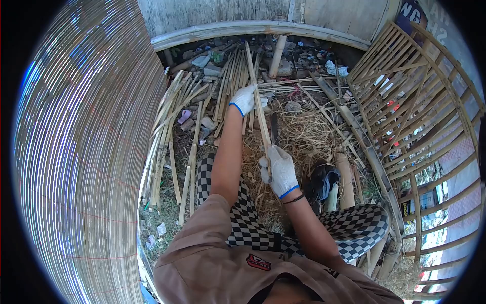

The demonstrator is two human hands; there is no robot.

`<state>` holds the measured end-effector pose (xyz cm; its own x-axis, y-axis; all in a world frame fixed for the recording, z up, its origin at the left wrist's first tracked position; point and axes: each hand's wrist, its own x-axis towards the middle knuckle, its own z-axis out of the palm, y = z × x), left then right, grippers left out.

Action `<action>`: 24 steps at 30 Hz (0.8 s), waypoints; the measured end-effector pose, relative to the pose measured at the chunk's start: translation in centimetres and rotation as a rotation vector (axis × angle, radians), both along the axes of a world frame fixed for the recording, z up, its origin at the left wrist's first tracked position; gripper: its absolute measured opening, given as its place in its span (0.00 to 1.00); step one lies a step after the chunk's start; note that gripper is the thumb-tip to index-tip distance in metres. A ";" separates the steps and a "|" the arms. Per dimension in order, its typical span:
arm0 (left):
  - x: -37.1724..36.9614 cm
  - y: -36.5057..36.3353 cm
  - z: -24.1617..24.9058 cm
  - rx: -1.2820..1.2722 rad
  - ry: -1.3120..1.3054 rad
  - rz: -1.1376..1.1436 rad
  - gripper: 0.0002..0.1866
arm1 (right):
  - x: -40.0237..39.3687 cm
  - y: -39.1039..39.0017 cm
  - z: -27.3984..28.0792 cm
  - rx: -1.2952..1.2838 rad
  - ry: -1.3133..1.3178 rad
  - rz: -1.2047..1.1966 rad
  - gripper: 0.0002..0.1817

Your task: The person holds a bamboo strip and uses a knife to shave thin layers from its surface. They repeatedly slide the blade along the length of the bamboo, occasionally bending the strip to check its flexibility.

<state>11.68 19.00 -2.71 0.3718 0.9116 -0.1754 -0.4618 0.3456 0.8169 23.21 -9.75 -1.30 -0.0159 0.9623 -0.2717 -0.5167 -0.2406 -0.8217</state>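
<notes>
A long bamboo strip (261, 114) runs lengthwise in front of me, from near the wall down towards my lap. My left hand (244, 99), in a white glove with a blue cuff, is closed on its upper part. Lower down, my right hand (279, 171), gloved the same way, is wrapped round a knife whose dark blade (274, 127) points away from me beside the strip. The strip's lower end also lies at my right hand's fingers. Pale shavings (309, 133) cover the ground under and beyond the blade.
Cut bamboo strips (230, 83) lie in piles ahead and at the left. A slatted blind (86, 167) hangs at the left; a bamboo rack (420, 96) leans at the right. Thick bamboo pieces (345, 180) and a dark bundle (322, 180) sit near my right knee.
</notes>
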 end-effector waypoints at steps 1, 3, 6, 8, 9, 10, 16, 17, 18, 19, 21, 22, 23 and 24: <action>-0.6 -0.1 0.0 0.025 0.086 0.028 0.26 | -0.4 0.8 -0.4 0.023 -0.023 -0.002 0.13; -2.7 0.2 0.1 0.047 -0.045 0.041 0.26 | -1.4 3.6 -0.3 0.069 -0.071 -0.014 0.13; -5.0 -0.1 1.8 0.053 -0.190 0.202 0.27 | -3.2 10.3 1.5 0.098 -0.085 -0.059 0.14; -7.2 0.7 1.2 0.121 -0.236 0.254 0.29 | -3.6 16.4 1.5 0.153 -0.066 0.032 0.15; -8.2 1.0 1.1 0.159 -0.258 0.280 0.30 | -3.2 19.8 1.4 0.155 -0.115 0.148 0.16; -8.8 1.3 1.1 0.164 -0.228 0.330 0.34 | -3.9 22.3 1.3 0.143 -0.078 0.135 0.15; -12.1 1.7 0.2 0.184 -0.238 0.407 0.42 | -4.6 24.2 -7.0 0.052 -0.296 0.120 0.21; -12.4 1.2 0.6 0.185 -0.261 0.410 0.42 | -4.1 22.6 -9.3 0.061 -0.428 0.097 0.22; -12.7 0.7 1.1 0.193 -0.175 0.450 0.41 | -3.4 19.9 -10.6 0.047 -0.468 0.085 0.23; -13.5 0.4 1.7 0.211 -0.149 0.454 0.40 | -2.5 17.0 -12.1 0.032 -0.510 0.080 0.24; -17.0 -1.1 1.7 0.209 -0.078 0.480 0.37 | 1.3 13.3 -19.7 -0.027 -0.346 0.211 0.23; -19.6 -1.8 1.3 0.212 -0.015 0.531 0.32 | 2.1 11.0 -20.4 -0.130 -0.476 0.215 0.22; -21.6 -3.1 1.2 0.217 0.051 0.581 0.28 | 3.2 9.1 -20.8 -0.225 -0.609 0.224 0.21; -22.2 -5.9 2.6 0.072 0.183 0.708 0.21 | 5.2 9.5 -25.9 -0.231 -0.795 0.179 0.21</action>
